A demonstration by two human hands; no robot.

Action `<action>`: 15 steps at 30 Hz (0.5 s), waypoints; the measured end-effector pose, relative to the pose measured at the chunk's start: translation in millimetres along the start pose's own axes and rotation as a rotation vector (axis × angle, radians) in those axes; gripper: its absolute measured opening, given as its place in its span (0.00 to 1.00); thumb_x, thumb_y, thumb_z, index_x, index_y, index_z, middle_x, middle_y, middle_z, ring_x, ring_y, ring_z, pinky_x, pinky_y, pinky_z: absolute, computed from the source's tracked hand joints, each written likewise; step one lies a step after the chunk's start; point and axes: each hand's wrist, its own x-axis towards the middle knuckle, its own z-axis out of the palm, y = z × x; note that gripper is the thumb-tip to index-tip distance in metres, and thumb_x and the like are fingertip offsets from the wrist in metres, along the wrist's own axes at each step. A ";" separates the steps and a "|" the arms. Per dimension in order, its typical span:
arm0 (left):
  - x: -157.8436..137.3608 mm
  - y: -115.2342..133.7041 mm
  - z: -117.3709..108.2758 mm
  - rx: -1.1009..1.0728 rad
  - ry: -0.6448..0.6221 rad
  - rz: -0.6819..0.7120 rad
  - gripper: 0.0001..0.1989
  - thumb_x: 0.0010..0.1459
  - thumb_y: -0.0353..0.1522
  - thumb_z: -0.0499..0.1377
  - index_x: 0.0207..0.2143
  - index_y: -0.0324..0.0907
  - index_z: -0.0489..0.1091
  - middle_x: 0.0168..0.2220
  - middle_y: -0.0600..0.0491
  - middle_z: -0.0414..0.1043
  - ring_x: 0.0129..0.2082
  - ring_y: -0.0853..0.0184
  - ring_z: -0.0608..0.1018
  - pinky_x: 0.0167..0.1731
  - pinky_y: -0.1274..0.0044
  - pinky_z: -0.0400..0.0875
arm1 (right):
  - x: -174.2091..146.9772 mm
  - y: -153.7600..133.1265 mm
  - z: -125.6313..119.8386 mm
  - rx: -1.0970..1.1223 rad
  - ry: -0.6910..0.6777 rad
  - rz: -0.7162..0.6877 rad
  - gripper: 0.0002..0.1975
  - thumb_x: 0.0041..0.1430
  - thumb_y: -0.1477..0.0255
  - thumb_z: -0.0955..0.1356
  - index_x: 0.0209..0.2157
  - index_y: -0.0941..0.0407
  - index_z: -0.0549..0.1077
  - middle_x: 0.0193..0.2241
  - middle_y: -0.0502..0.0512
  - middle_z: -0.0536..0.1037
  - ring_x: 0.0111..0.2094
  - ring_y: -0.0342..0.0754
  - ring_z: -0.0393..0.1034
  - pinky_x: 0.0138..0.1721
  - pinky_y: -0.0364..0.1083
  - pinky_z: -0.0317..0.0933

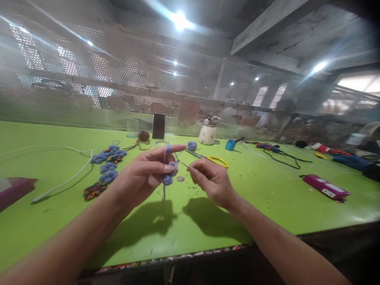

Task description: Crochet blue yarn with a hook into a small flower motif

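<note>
Two bare forearms (74,233) stretch from the near edge across a bright green table (267,213), as seen from the head camera. The left hand (147,170) grips a small lavender crochet piece (168,181), its thumb pressed down on the work and its index finger extended to the right, wrapped with lavender yarn (168,149). The piece hangs above the table, between the two hands. The right hand (212,180) pinches a slim metal hook (183,163) between thumb and forefinger, the other fingers curled; the hook's tip meets the yarn beside the piece, though whether it passes through a loop cannot be told. Just beyond the right hand lie yellow-handled scissors (218,160), near a small lavender yarn roll (192,145). At left, blue crochet flowers (108,176) lie by a dark orange-flecked piece (94,190). Farther off stand a multicoloured yarn ball (143,136), a dark upright phone-like slab (158,126), a white jar (208,134) and a blue pot (230,145). At right lies a magenta power strip (326,187). Perforated screening (184,87) lines the far side.
</note>
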 end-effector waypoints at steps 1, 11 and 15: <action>0.4 0.4 -0.9 -0.014 0.007 -0.008 0.19 0.41 0.24 0.67 0.40 0.40 0.81 0.26 0.55 0.70 0.25 0.75 0.71 0.26 0.84 0.66 | 0.6 -0.6 -2.2 -0.102 0.003 -0.083 0.03 0.63 0.77 0.67 0.33 0.59 0.72 0.23 0.47 0.67 0.21 0.38 0.60 0.21 0.39 0.56; 7.8 -4.5 -1.0 0.173 0.036 0.001 0.06 0.42 0.22 0.64 0.17 0.37 0.73 0.21 0.54 0.70 0.23 0.73 0.70 0.24 0.81 0.64 | -2.9 -1.1 -1.2 0.209 -0.067 0.149 0.06 0.63 0.71 0.68 0.33 0.58 0.72 0.18 0.44 0.65 0.17 0.36 0.56 0.18 0.39 0.52; 6.6 -5.5 0.1 0.255 0.035 0.006 0.24 0.42 0.21 0.65 0.45 0.44 0.75 0.23 0.58 0.71 0.24 0.70 0.71 0.26 0.79 0.66 | 0.4 1.8 -1.4 0.285 -0.100 0.361 0.09 0.61 0.67 0.69 0.32 0.58 0.71 0.16 0.43 0.67 0.14 0.35 0.53 0.14 0.38 0.48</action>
